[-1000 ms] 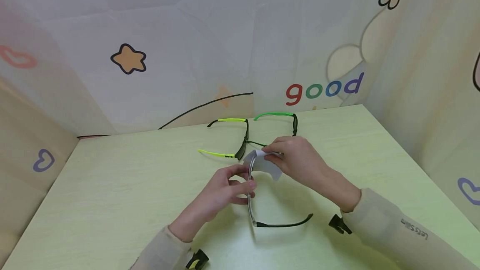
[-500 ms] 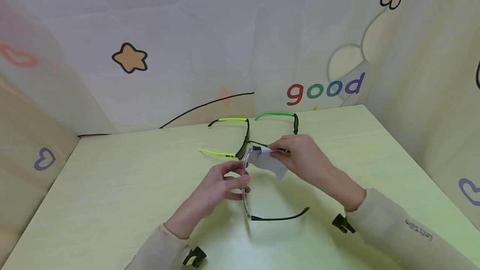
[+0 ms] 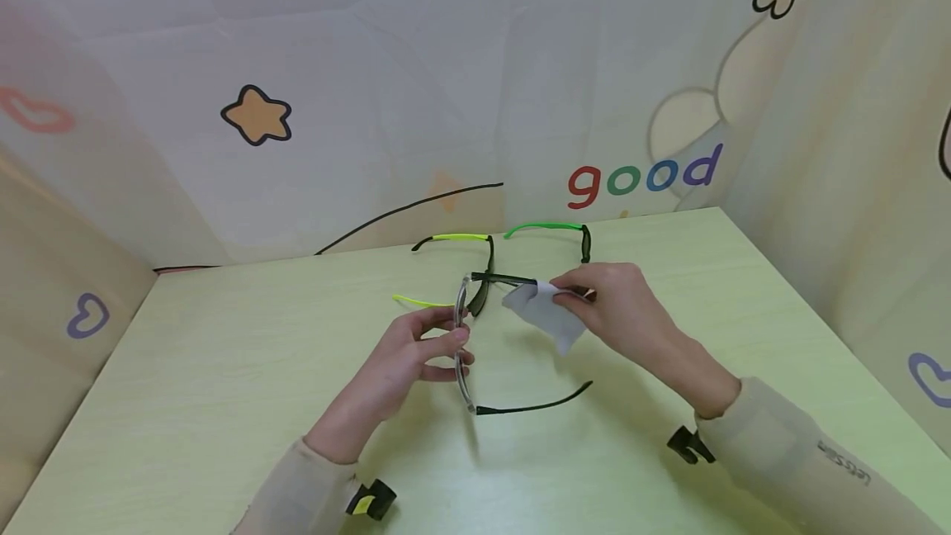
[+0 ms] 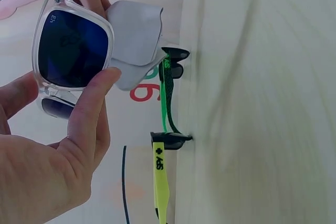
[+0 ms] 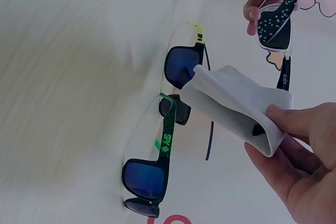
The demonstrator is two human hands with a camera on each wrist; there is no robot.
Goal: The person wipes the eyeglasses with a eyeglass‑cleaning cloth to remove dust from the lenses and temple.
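My left hand [image 3: 394,366] holds clear-framed sunglasses by the front, fingers and thumb at the frame. Their dark blue lens [image 4: 76,48] faces the left wrist view. Both dark temple arms are unfolded and point right; the nearer arm [image 3: 531,408] is free. Around the farther arm, my right hand [image 3: 627,304] pinches a folded light grey cloth [image 5: 236,98]. A dark tip [image 5: 257,129] shows inside the fold. The sunglasses are held above the table, with a shadow beneath.
Behind the hands, sunglasses with yellow arms [image 4: 161,177] and sunglasses with green-marked arms [image 5: 168,135] stand unfolded on the pale table [image 3: 223,386]. A printed fabric backdrop [image 3: 386,106] closes off the back and sides.
The right hand and cloth have slid along the farther temple arm towards its tip, baring more of it. The left hand has shifted left and slightly away with the sunglasses.
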